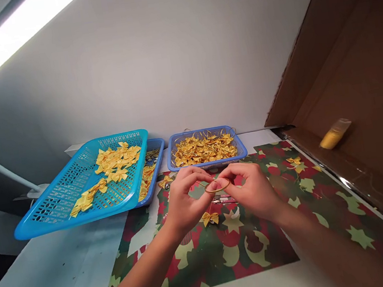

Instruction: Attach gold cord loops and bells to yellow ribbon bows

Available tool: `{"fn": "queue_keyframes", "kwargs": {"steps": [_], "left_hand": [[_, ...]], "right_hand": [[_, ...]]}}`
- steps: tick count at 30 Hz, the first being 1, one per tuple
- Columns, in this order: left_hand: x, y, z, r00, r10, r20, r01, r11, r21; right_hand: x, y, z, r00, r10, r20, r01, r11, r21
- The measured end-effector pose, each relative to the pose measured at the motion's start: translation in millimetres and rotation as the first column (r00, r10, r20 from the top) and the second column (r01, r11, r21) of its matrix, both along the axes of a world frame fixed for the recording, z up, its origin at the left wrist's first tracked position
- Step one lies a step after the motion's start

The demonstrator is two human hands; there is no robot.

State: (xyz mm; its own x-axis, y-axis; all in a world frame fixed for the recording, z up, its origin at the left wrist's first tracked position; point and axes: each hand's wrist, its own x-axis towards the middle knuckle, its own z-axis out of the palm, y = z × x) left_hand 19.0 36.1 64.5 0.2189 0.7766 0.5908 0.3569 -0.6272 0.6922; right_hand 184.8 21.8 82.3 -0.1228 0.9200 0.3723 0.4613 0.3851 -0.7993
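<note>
Left hand (182, 202) and right hand (252, 189) each pinch one gold loop (217, 186), keeping it open above the counter (53, 279) (its bow (210, 218) apparently dangles beneath).

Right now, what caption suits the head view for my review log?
The left hand and right hand pinch a gold loop above a star-patterned sheet, a blue basket of gold bows behind.

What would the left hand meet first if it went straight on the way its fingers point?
Likely the right hand: the left hand points rightward at it, both pinching one thin gold cord loop; depth unclear.
</note>
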Motion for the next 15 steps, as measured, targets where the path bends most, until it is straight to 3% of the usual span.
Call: {"fn": "queue_keyframes", "kwargs": {"steps": [5, 9, 15], "left_hand": [[-0.7, 2.8, 0.0, 0.998, 0.023, -0.052, -0.024, 1.0, -0.019], [-4.8, 5.2, 0.1, 0.995, -0.001, -0.101, -0.01, 0.994, -0.109], [-19.3, 1.3, -15.1, 0.997, -0.027, -0.067, 0.008, 0.961, -0.275]], "right_hand": [[-0.7, 3.1, -4.6, 0.999, 0.006, 0.033, -0.008, 0.998, 0.057], [-3.1, 5.0, -10.7, 0.997, -0.034, 0.075, 0.026, 0.995, 0.101], [-9.5, 4.2, -24.8, 0.983, -0.015, 0.185, 0.017, 1.0, -0.011]]}}
